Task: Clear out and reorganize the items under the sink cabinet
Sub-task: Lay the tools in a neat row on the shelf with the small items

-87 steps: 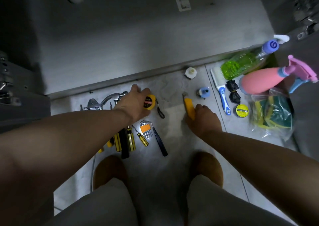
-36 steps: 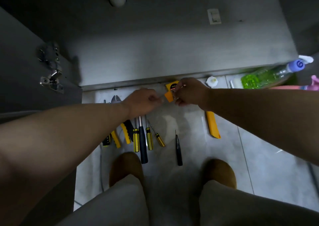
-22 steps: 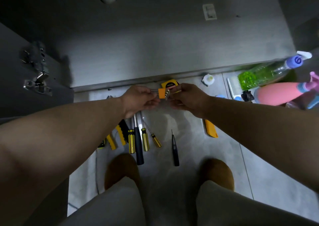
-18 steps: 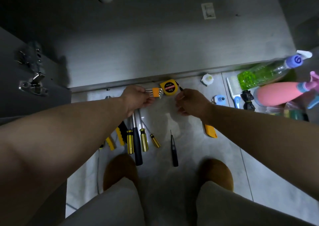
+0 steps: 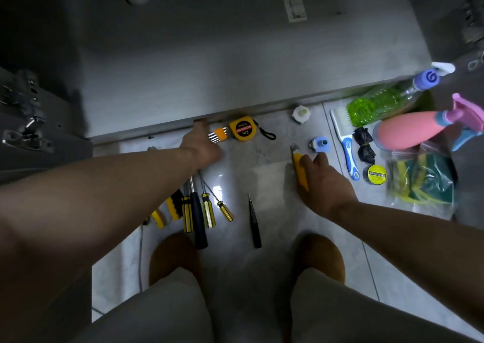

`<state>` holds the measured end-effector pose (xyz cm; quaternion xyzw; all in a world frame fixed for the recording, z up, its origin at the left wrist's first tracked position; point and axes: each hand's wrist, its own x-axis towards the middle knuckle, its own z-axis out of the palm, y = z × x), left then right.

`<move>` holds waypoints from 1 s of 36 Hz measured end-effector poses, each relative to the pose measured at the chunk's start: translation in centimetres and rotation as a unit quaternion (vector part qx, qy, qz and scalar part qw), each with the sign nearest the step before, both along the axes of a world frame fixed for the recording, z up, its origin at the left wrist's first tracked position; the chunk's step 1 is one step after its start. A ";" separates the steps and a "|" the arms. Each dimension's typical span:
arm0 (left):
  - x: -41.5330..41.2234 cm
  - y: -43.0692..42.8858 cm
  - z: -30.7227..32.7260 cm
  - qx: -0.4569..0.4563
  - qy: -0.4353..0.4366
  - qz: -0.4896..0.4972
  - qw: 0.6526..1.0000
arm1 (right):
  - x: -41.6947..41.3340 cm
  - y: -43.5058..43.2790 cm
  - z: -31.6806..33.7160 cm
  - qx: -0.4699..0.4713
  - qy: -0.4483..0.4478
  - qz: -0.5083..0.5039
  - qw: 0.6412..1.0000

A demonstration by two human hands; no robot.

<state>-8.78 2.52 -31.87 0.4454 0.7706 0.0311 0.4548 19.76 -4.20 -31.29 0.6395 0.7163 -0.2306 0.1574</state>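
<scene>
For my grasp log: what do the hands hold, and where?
Right hand covers the utility knife mid-handle; grip unclear. Left hand touches the hex keys at the metal ends.

Hex keys (image 5: 219,135) now apparently beside tape (image 5: 242,132)

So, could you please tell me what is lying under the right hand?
A yellow utility knife lies under the right hand. Its metal tip and one long edge show beside the fingers. The rest of its body is covered, so any grip is hidden.
</scene>
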 end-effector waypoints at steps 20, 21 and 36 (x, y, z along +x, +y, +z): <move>5.6 0.2 0.2 0.054 0.167 -0.410 0.895 | -0.1 -0.7 -2.5 0.011 0.041 0.029 0.999; 5.9 0.5 0.2 0.056 0.167 -0.414 0.893 | -0.2 -0.6 -2.6 0.012 0.039 0.024 0.999; 7.2 1.6 0.3 0.065 0.127 -0.438 0.888 | 0.1 -1.5 -2.5 0.064 0.001 0.006 0.998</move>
